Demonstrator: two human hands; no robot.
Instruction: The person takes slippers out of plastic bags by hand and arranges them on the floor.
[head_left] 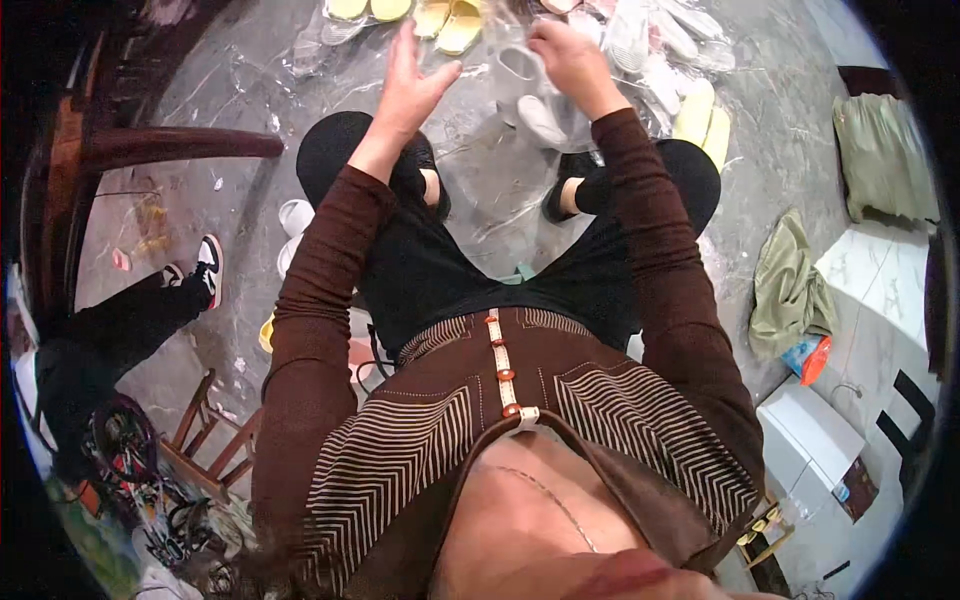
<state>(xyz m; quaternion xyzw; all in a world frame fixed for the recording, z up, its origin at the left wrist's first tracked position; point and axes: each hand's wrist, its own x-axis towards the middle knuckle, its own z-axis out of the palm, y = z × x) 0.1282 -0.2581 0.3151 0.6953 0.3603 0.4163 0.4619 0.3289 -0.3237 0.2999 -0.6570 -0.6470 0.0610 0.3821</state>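
Observation:
My left hand is raised over the floor with its fingers stretched and thumb apart, holding nothing I can see. On the other side, my right hand has its fingers curled together at what looks like a clear plastic bag. A pair of pale grey slippers shows there, one slipper upright beside my fingers and the other slipper lower and tilted. Just beyond my hands lie yellow slippers. The exact grip of my right fingertips is partly hidden.
More wrapped white slippers lie at the upper right, with pale yellow slippers by my knee. A dark wooden leg juts in at left, near another person's shoe. Green cloth and a white box are at right.

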